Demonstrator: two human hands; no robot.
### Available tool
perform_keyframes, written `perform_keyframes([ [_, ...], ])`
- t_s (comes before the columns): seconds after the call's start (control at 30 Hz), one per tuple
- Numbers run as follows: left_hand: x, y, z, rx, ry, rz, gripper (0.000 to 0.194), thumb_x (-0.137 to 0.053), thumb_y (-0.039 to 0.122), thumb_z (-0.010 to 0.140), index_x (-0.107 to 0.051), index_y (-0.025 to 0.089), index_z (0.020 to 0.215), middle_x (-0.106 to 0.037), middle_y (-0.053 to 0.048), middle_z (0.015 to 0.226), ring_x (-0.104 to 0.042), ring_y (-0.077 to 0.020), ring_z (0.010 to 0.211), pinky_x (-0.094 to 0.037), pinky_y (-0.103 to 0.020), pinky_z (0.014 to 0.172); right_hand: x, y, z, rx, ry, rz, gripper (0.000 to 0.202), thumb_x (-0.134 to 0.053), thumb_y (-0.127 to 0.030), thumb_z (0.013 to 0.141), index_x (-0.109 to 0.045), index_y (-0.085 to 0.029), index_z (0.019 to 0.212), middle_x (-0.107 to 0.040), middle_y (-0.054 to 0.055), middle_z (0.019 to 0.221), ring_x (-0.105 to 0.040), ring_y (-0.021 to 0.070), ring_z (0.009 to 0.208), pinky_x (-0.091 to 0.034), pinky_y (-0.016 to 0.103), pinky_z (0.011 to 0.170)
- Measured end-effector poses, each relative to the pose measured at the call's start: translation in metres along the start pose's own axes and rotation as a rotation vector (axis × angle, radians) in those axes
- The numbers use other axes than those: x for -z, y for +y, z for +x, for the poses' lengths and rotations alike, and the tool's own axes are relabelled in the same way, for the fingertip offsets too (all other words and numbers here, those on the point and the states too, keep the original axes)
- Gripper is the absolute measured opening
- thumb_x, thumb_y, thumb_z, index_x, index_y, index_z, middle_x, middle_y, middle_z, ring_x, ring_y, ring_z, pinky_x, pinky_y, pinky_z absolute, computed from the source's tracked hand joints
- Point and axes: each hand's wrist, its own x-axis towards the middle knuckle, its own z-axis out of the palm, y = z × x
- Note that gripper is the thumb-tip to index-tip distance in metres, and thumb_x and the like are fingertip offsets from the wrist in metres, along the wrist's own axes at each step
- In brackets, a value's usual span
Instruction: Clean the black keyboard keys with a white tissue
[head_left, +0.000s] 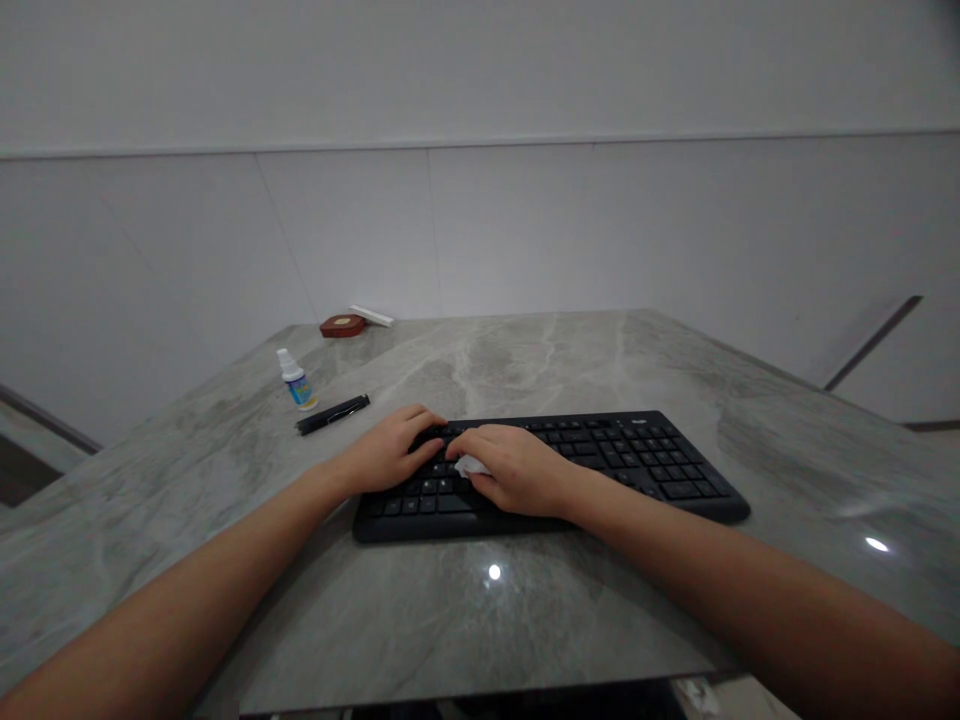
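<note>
A black keyboard (637,455) lies flat on the grey marbled table, its number pad to the right. My left hand (394,450) rests on the keyboard's left end, fingers apart over the upper keys and holding nothing that I can see. Just right of it, my right hand (517,468) is over the left-middle keys. Its fingers are closed on a small white tissue (471,466), pressed down against the keys. The keys under both hands are hidden.
Left of the keyboard are a black pen-like item (334,414) and a small white spray bottle (297,380) with a blue and yellow label. Farther back sits a reddish-brown case (342,326) beside a white flat strip (373,316). A pale wall (525,230) stands behind the table (525,360).
</note>
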Motion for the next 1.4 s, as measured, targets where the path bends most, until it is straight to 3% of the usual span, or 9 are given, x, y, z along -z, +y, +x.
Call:
perform_keyframes([
  [1.4, -0.0029, -0.0020, 0.0001, -0.019, 0.028, 0.007, 0.024, -0.047, 0.033, 0.097, -0.059, 0.020, 0.113, -0.061, -0.007, 0.108, -0.057, -0.0220, 0.104, -0.046, -0.037, 0.094, -0.0019, -0.0023, 0.0017, -0.035, 0.034, -0.089, 0.031, -0.055, -0.011, 0.082, -0.056, -0.013, 0.112, -0.068, 0.010, 0.106, -0.063, 0.0236, 0.098, -0.049, 0.038, 0.088],
])
